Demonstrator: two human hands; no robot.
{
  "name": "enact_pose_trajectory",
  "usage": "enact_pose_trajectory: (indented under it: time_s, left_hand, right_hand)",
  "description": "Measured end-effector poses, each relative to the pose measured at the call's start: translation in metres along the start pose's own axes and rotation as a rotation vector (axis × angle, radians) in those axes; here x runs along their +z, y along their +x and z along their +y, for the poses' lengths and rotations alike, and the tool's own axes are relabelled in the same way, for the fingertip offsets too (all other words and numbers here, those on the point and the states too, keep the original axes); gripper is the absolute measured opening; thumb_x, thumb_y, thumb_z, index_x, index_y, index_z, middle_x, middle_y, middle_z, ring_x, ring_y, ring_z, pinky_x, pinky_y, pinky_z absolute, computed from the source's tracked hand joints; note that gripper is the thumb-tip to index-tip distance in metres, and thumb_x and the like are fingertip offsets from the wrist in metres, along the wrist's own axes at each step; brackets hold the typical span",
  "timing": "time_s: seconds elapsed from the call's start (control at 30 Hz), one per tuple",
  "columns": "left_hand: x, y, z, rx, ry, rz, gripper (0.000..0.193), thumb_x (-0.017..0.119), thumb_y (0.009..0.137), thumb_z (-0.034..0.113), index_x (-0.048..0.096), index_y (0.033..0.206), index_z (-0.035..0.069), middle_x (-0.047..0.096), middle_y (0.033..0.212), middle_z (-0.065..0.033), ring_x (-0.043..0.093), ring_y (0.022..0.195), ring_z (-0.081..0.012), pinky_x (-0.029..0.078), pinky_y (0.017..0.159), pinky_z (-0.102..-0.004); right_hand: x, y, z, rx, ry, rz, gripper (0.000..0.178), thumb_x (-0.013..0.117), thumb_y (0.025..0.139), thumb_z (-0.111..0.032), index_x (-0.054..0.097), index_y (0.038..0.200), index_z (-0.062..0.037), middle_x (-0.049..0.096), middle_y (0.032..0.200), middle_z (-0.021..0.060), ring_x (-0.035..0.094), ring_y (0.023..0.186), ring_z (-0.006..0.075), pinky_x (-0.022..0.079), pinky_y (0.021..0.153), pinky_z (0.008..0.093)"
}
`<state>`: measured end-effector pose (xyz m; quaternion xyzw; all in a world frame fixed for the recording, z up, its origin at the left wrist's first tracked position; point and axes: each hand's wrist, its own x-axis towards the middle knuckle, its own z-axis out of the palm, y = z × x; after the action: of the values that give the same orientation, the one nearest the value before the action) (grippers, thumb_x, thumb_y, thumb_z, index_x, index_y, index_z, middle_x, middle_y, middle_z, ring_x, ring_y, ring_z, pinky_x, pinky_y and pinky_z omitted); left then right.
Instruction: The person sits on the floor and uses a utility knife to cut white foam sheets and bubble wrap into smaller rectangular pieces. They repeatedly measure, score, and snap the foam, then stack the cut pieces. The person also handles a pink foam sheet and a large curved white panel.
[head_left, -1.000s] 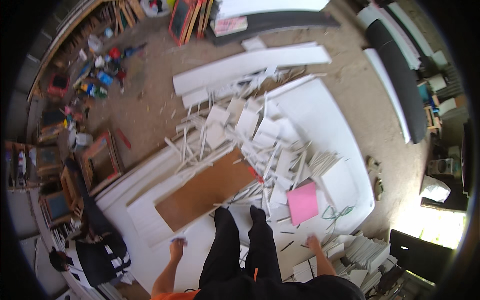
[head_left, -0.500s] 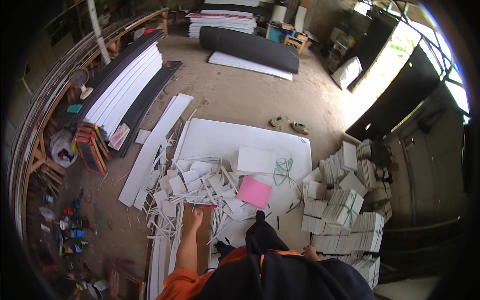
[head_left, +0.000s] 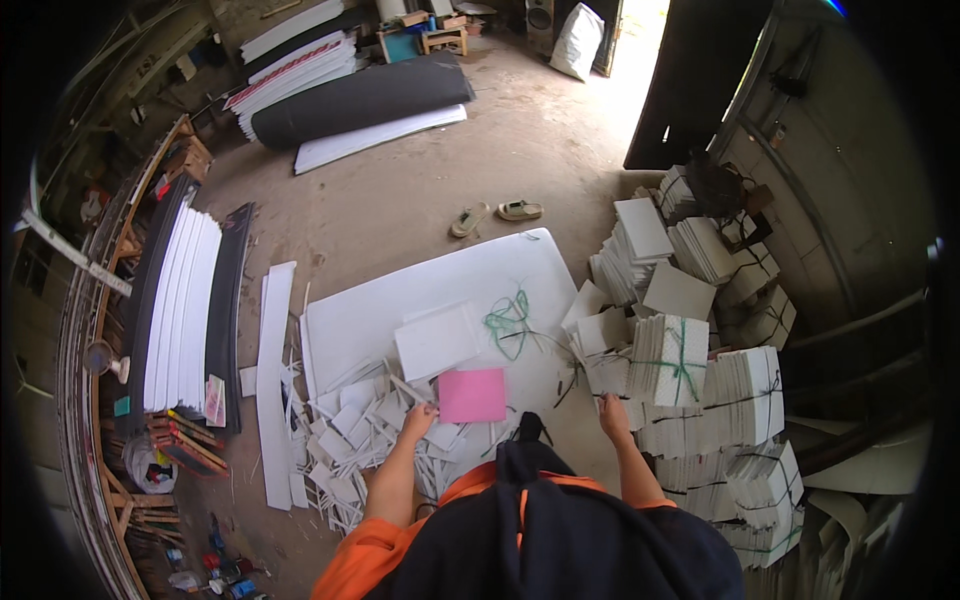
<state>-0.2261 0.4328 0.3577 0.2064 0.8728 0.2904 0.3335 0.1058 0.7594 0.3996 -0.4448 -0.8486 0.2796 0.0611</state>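
My left hand (head_left: 424, 412) is curled beside the lower left corner of a flat pink sheet (head_left: 472, 396), above loose white offcuts. What its fingers hold, if anything, is too small to make out. My right hand (head_left: 613, 412) is closed at the left side of the bundled white pieces. A thin dark strip (head_left: 583, 372) runs down toward its fingers; whether they grip it is unclear. Under the pink sheet lies a large white board (head_left: 385, 290). On it rest a small pile of white sheets (head_left: 438, 340) and a tangle of green string (head_left: 508, 325).
Tied stacks of white pieces (head_left: 671, 360) crowd the right side. White scraps (head_left: 350, 445) and a long white strip (head_left: 273, 390) lie at left. Sandals (head_left: 520, 210) sit beyond the board. Farther off are a dark roll (head_left: 365, 98) and leaning white panels (head_left: 180, 310).
The view has turned to the right. My left hand has moved from the brown board to beside the pink sheet. My right hand has reached forward from near my body toward the bundled stacks.
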Motion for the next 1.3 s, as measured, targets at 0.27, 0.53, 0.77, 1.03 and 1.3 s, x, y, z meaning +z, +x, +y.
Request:
enact_pose_trajectory:
  time_s: [0.27,0.53,0.77,1.03,1.3]
  left_hand:
    - [-0.003,0.043,0.074,-0.065,0.07,-0.075,0.025,0.054,0.077,0.024,0.057,0.095,0.008,0.062,0.084,-0.012,0.058,0.081,-0.0256,0.044,0.072,-0.0338]
    - [-0.006,0.166,0.097,-0.147,-0.063,0.055,0.022,0.053,0.077,0.023,0.058,0.093,0.008,0.062,0.081,-0.0094,0.06,0.076,-0.0228,0.046,0.069,-0.0324]
    - [0.012,0.252,0.115,-0.32,-0.441,0.162,0.02,0.053,0.077,0.023,0.058,0.091,0.01,0.063,0.074,-0.0051,0.061,0.068,-0.0185,0.047,0.064,-0.0291]
    - [-0.039,0.31,0.153,-0.324,-0.606,0.376,0.019,0.053,0.078,0.021,0.057,0.09,0.008,0.063,0.075,-0.0069,0.061,0.066,-0.0156,0.047,0.063,-0.0285]
    - [-0.077,0.335,0.128,-0.547,-0.657,0.602,0.019,0.051,0.08,0.021,0.056,0.09,0.006,0.063,0.074,-0.0077,0.061,0.062,-0.016,0.047,0.06,-0.0292]
  right_hand:
    - [-0.028,0.106,0.024,0.06,-0.205,-0.181,0.021,0.045,0.083,-0.02,0.051,0.092,-0.0013,0.052,0.092,0.0179,0.049,0.088,0.034,0.043,0.074,0.0412]
    - [-0.03,0.238,0.03,0.124,-0.338,-0.327,0.024,0.045,0.082,-0.021,0.05,0.095,-0.0009,0.049,0.1,0.019,0.048,0.094,0.035,0.041,0.079,0.0422]
    - [-0.043,0.384,-0.05,-0.138,-0.379,-0.423,0.02,0.043,0.079,-0.013,0.053,0.092,-0.0016,0.051,0.095,0.0229,0.05,0.09,0.0381,0.04,0.079,0.0429]
    - [-0.021,0.591,-0.191,-0.463,-0.448,-0.424,0.016,0.043,0.077,-0.009,0.057,0.084,-0.0036,0.053,0.089,0.0205,0.051,0.086,0.0355,0.042,0.075,0.0414]
    - [0.082,0.746,-0.345,-0.762,-0.547,-0.513,0.022,0.039,0.082,-0.018,0.051,0.091,-0.002,0.052,0.091,0.0208,0.052,0.086,0.0359,0.042,0.076,0.0443]
